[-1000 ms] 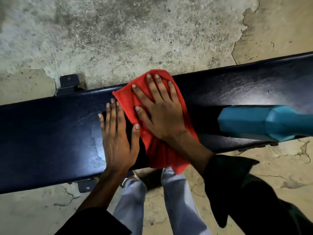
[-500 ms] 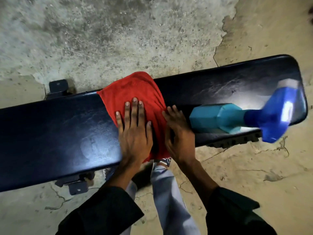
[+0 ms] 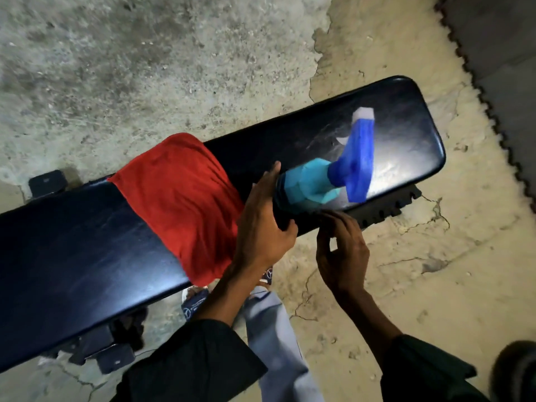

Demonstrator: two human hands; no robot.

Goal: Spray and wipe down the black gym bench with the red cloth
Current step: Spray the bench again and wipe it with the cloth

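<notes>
The black gym bench (image 3: 87, 250) runs from lower left to upper right. The red cloth (image 3: 179, 198) lies draped across its middle, with no hand on it. A spray bottle (image 3: 313, 184) with a teal neck and a blue trigger head lies on the bench's right part. My left hand (image 3: 261, 227) is wrapped around the bottle's dark lower body. My right hand (image 3: 342, 250) hovers at the bench's near edge just below the bottle, fingers loosely curled and holding nothing.
Cracked concrete floor (image 3: 145, 68) surrounds the bench. Black metal bench feet (image 3: 46, 181) show behind it and in front of it. A dark jigsaw-edged mat (image 3: 507, 53) lies at the upper right. My legs and a sandal (image 3: 194, 303) are below the bench.
Both hands left the red cloth and moved right. My left hand took hold of the spray bottle's body. The view shifted, showing the bench's right end.
</notes>
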